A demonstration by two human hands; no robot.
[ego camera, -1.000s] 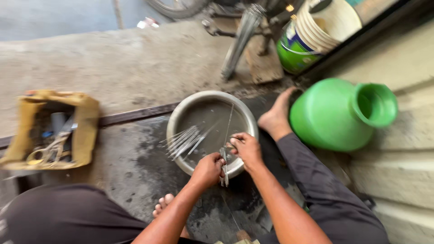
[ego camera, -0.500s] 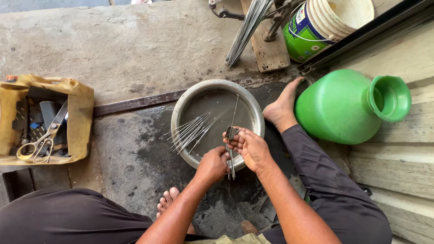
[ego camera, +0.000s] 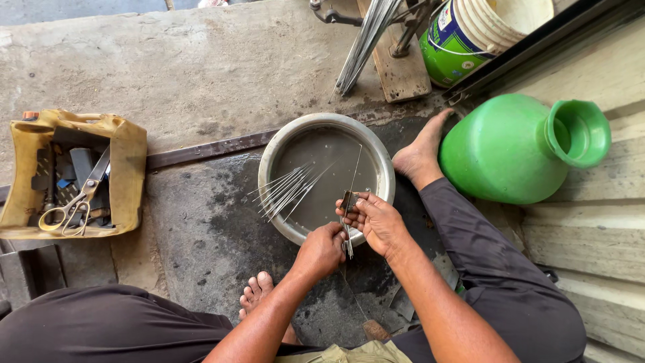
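Observation:
My left hand (ego camera: 321,250) grips the lower end of a thin metal rod (ego camera: 352,180) that slants up over a round steel basin (ego camera: 269,158) of grey water. My right hand (ego camera: 376,218) pinches a small dark pad (ego camera: 348,200) against that rod just above the left hand. A fan of several thin metal rods (ego camera: 285,190) lies across the basin's left side, ends sticking out over the rim. Both hands hover over the basin's near edge.
A yellow tool box (ego camera: 127,161) with scissors (ego camera: 72,205) sits at the left. A green plastic jug (ego camera: 517,148) lies on its side at the right, next to my foot (ego camera: 420,158). A bucket (ego camera: 470,33), a wooden board and more rods stand at the top.
The view has shifted slightly, bringing the basin and hands closer to centre. My hands stay on the rod, with the right hand a little higher along it.

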